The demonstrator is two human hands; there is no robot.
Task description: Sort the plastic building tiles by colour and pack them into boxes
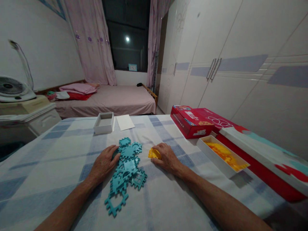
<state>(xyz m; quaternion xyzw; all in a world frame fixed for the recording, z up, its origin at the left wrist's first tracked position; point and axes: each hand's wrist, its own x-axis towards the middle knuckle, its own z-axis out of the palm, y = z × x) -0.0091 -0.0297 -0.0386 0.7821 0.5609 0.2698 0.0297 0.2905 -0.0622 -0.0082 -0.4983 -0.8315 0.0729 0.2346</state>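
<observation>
Several teal interlocking plastic pieces (130, 166) with toothed edges lie in a loose, overlapping pile on the tablecloth. At the pile's upper left is my left hand (104, 163), its thumb and fingers closed around the edge of a darker teal interlocking piece (115, 153). To the right of the pile, my right hand (167, 158) grips a yellow interlocking piece (154, 153) between thumb and fingers, low over the cloth. My fingers cover part of both pieces.
An open white box (104, 124) and a white card (125, 122) sit at the table's far side. On the right, a white tray (214, 160) holds several yellow pieces (223, 154), beside a red box (190, 123). A bed (120, 99) stands beyond the table.
</observation>
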